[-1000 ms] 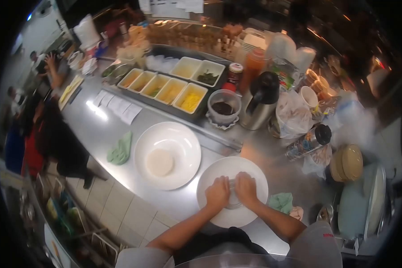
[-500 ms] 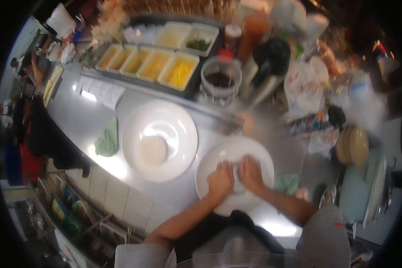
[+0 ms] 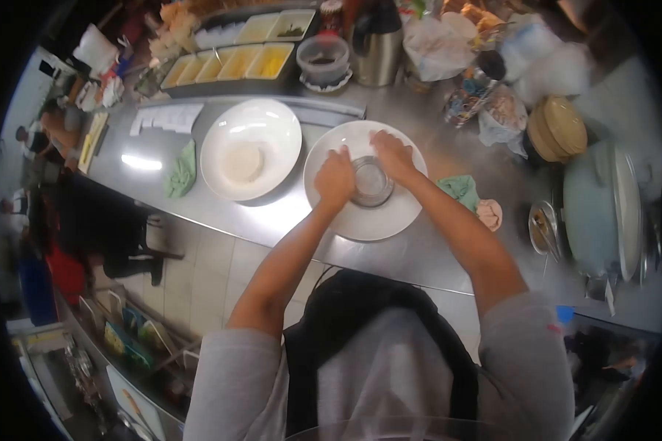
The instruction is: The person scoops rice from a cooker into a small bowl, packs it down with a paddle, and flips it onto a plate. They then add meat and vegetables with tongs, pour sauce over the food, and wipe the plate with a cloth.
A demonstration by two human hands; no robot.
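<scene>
A small round clear bowl (image 3: 373,184), its flat round face turned up, stands on a wide white plate (image 3: 360,226) in front of me. My left hand (image 3: 336,178) is closed with curled fingers at the bowl's left edge. At its upper right edge, my right hand (image 3: 394,156) is also closed, fingers bent against the rim. The fingertips are partly hidden. To the left stands a second white plate (image 3: 279,132), bearing a pale round mound (image 3: 243,162) that looks like moulded rice.
Green cloths (image 3: 182,170) lie on the steel counter (image 3: 272,228). Behind are trays of ingredients (image 3: 268,61), a tub of dark sauce (image 3: 324,60) and a metal jug (image 3: 377,51). Stacked bowls (image 3: 557,128) stand at right. Other people are at far left.
My view has tilted down, so the counter sits higher in the picture. My hands have moved apart a little, and more of the clear bowl shows between them.
</scene>
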